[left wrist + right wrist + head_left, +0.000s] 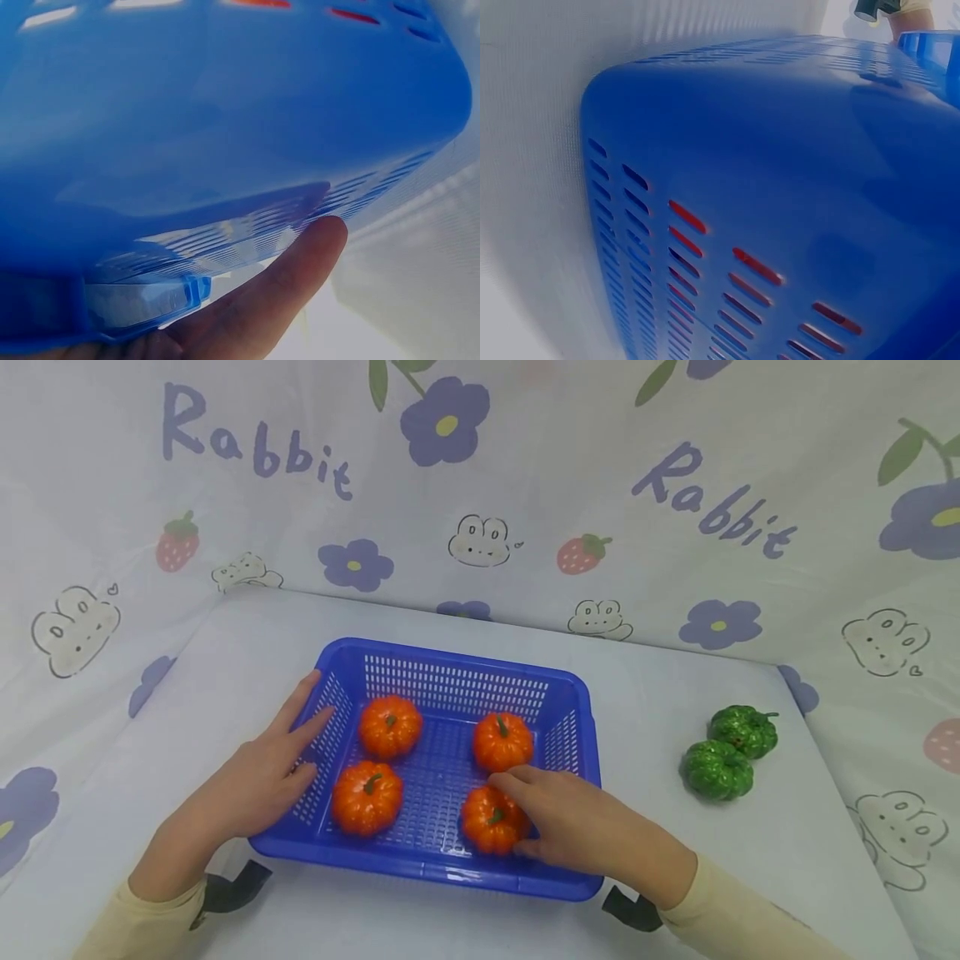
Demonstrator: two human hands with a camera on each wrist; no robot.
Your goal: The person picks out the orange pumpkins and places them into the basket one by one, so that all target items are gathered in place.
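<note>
A blue plastic basket (427,864) with slotted walls stands on the white table. My left hand (258,777) rests at its left rim, fingers spread and fairly straight, some reaching over the rim; in the left wrist view one finger (289,281) lies along the outer wall. My right hand (566,814) reaches over the right side and holds an orange pumpkin (487,822) at the front right, fingertips on top and thumb at the near side. Behind it sits another orange pumpkin (502,743). On the basket's left side are a rear pumpkin (390,727) and a front pumpkin (366,799).
Right of the basket, two green pumpkins, a nearer one (717,771) and a farther one (744,731), lie side by side on the table (645,710). A printed cloth (480,485) hangs behind and at the sides. Both wrists carry dark straps.
</note>
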